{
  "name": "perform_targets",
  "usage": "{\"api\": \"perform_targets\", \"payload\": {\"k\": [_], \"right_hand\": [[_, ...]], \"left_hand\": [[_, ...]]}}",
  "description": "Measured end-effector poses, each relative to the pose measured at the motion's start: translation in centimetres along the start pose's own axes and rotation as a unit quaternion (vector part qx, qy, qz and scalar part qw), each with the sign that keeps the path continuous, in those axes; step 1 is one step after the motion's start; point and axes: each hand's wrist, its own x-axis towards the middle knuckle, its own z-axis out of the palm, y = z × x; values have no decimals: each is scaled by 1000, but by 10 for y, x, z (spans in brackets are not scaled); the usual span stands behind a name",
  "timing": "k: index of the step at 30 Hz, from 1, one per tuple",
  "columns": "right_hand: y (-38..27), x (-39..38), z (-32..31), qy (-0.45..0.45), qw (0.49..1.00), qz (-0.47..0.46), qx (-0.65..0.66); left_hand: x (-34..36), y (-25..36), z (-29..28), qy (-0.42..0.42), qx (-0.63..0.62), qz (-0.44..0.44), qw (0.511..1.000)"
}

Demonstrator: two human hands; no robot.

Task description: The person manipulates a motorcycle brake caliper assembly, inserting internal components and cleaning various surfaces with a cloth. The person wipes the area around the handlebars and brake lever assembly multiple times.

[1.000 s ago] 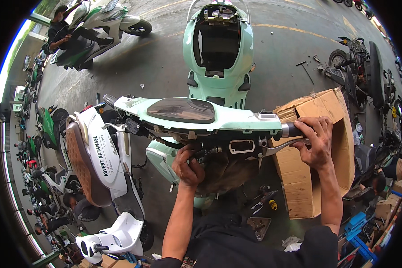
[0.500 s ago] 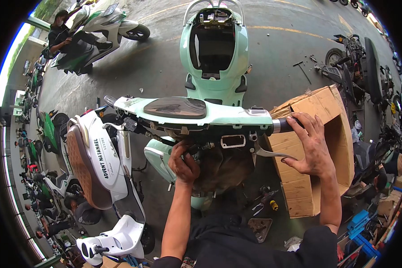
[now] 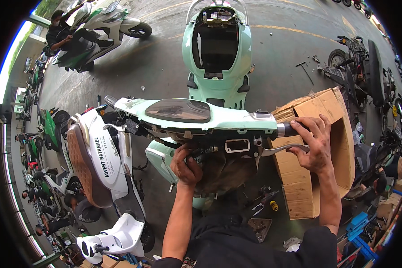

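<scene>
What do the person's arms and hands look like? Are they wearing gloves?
No gloves! The left hand and right hand are both bare. The forearms are bare too, and no watch shows on either wrist. Higher up are short black fabric sleeves, part of a black top.

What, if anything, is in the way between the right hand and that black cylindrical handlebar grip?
Nothing visible: the bare right hand has its fingers on the black cylindrical handlebar grip. The open brown cardboard box shows behind the hand, not between them.
</scene>
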Motion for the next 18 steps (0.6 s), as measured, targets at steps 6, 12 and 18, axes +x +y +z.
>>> {"api": "perform_targets", "payload": {"k": [6,12,18], "right_hand": [[8,4,13,62,998,-8,-4],[-10,-4,-7,-28,999,21,20],[-19,-1,-17,-115,992,52,16]], "left_hand": [[1,0,1,8,8,6,1000],[-3,-2,2,2,-10,-10,1000],[0,-2,1,3,3,-10,1000]]}}
